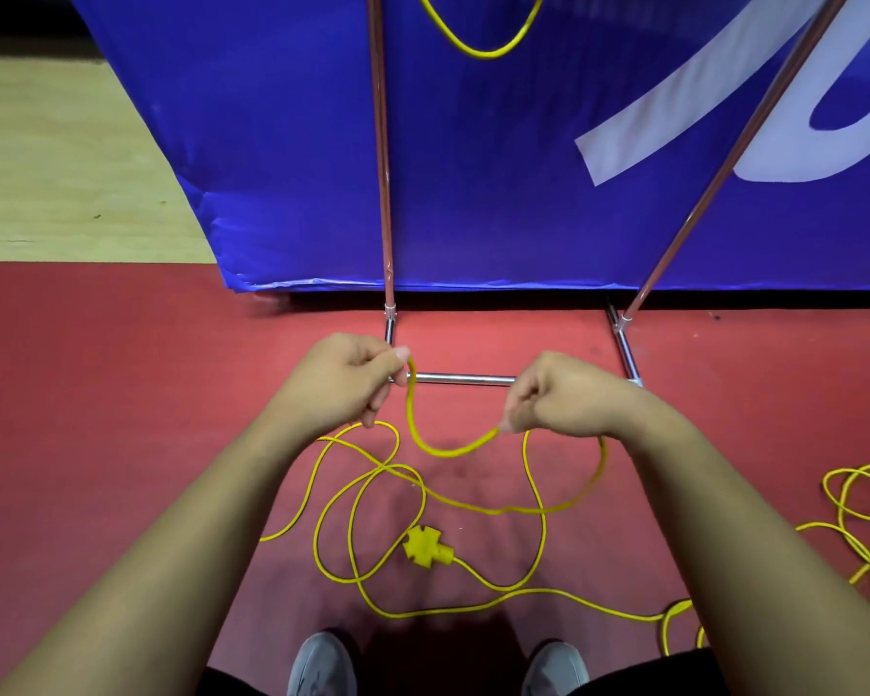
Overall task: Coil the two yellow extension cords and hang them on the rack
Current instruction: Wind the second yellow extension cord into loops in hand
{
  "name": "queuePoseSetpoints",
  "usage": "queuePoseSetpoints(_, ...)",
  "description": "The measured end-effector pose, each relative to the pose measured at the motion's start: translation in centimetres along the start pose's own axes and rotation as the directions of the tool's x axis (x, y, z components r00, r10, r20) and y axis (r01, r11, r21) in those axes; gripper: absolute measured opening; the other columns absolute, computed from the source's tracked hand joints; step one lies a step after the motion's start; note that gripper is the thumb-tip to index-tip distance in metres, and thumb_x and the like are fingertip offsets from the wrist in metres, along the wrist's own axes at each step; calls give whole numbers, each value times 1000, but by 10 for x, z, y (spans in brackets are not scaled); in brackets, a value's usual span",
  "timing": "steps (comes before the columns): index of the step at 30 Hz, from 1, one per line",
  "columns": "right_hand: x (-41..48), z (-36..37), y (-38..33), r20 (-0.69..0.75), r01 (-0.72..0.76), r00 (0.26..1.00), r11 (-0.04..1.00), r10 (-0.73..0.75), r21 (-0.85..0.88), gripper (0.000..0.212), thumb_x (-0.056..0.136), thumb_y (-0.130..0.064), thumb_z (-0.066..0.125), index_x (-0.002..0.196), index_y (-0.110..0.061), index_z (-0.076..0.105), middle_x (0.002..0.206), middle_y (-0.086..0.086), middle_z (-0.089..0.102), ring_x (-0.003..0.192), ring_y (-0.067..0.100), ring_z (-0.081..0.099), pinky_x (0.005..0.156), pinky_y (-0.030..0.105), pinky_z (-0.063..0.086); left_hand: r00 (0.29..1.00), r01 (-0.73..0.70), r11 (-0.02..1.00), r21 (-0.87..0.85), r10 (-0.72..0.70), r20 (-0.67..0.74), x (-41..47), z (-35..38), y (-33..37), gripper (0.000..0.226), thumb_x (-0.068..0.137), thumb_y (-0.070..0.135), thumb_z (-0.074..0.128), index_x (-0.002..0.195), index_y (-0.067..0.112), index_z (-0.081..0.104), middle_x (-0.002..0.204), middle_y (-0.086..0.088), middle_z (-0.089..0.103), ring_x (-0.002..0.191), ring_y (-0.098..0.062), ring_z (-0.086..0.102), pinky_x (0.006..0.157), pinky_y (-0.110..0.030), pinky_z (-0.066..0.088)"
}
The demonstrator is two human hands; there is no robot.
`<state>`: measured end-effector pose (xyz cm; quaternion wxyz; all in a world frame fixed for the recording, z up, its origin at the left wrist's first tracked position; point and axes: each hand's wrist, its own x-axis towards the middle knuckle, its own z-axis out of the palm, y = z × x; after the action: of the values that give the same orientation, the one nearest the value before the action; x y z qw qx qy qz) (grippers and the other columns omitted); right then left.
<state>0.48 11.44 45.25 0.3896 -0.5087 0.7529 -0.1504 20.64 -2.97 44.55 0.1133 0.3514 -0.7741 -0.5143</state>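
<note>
Rack (465,378) holds one yellow loop (478,52) up top; L hand (342,379) & R hand (563,394) each pinch yellow extension cord (438,449) sagging betw. them, rest + socket block (425,545) sprawled on red floor (121,369).

A blue banner (473,168) with large white lettering (699,92) stands upright at the back, its lower edge just above a red floor (121,394). Pale wooden flooring (61,168) lies to the banner's left. Two grey shoes (322,665) show at the bottom edge.
</note>
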Motion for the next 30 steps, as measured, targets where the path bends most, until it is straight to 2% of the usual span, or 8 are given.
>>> queuePoseSetpoints(3, -5, 7, -20, 90, 146, 982, 968, -167, 205, 6, 82, -13, 76, 77, -9, 75, 45, -9, 42, 46, 10, 36, 47, 22, 31, 989, -13, 999, 36, 7, 146, -5, 8, 2, 33, 98, 26, 49, 77, 5, 63, 48, 2, 56, 38, -13, 51, 39, -20, 35)
queuePoseSetpoints(11, 9, 19, -28, -265, 284, 954, 713, -141, 642, 17, 86, -16, 71, 78, -1, 67, 49, 0, 33, 47, 14, 23, 46, 23, 21, 954, -113, 987, -116, 140, 265, -17, 7, 20, 29, 94, 29, 56, 83, 4, 65, 57, 3, 59, 43, -7, 39, 40, -18, 32)
queuePoseSetpoints(13, 10, 15, -23, -268, 298, 949, 741, -164, 601, 20, 88, -15, 69, 81, 3, 64, 51, 3, 43, 46, 14, 36, 46, 24, 32, 970, -104, 977, -188, 141, 198, -17, 5, 21, 26, 95, 21, 55, 74, 9, 61, 48, 6, 51, 40, -7, 35, 39, -18, 31)
queuePoseSetpoints(16, 8, 7, -7, -238, 284, 953, 819, -186, 499, 17, 93, -12, 64, 89, 5, 63, 68, 9, 62, 66, 18, 61, 70, 31, 53, 996, -28, 900, -434, 62, 65, -12, -3, 19, 26, 97, 20, 47, 78, 8, 59, 46, 6, 46, 35, -5, 30, 39, -21, 27)
queuePoseSetpoints(19, 6, 3, 5, -273, 258, 954, 806, -125, 533, 8, 92, -9, 64, 91, -1, 62, 69, 12, 61, 61, 19, 58, 64, 33, 51, 994, 43, 899, -435, 7, 112, -8, -11, 10, 29, 98, 25, 45, 81, 7, 60, 50, 3, 52, 38, -8, 33, 42, -23, 30)
queuePoseSetpoints(23, 3, -5, -1, -381, 310, 920, 762, -90, 569, 11, 88, -8, 68, 83, 2, 65, 58, 11, 46, 47, 13, 34, 47, 24, 28, 980, 99, 934, -344, -32, 195, -10, -8, 7, 32, 98, 25, 44, 85, 8, 68, 64, -4, 67, 55, -13, 54, 45, -21, 40)
queuePoseSetpoints(26, -3, -12, -4, -355, 309, 923, 833, -147, 458, 10, 85, -10, 71, 80, -2, 70, 54, 9, 48, 50, 17, 37, 48, 25, 32, 962, 176, 879, -443, -58, 267, -11, -9, 10, 33, 94, 25, 45, 91, 1, 67, 73, -14, 72, 74, -23, 71, 46, -22, 48)
queuePoseSetpoints(30, -9, -11, -13, -247, 274, 948, 907, -200, 319, 5, 82, -10, 75, 77, -10, 76, 51, -1, 53, 48, 9, 41, 48, 21, 33, 931, 272, 834, -480, -102, 350, -12, -4, 8, 31, 87, 26, 51, 87, -1, 65, 84, -28, 71, 73, -34, 72, 56, -27, 54)
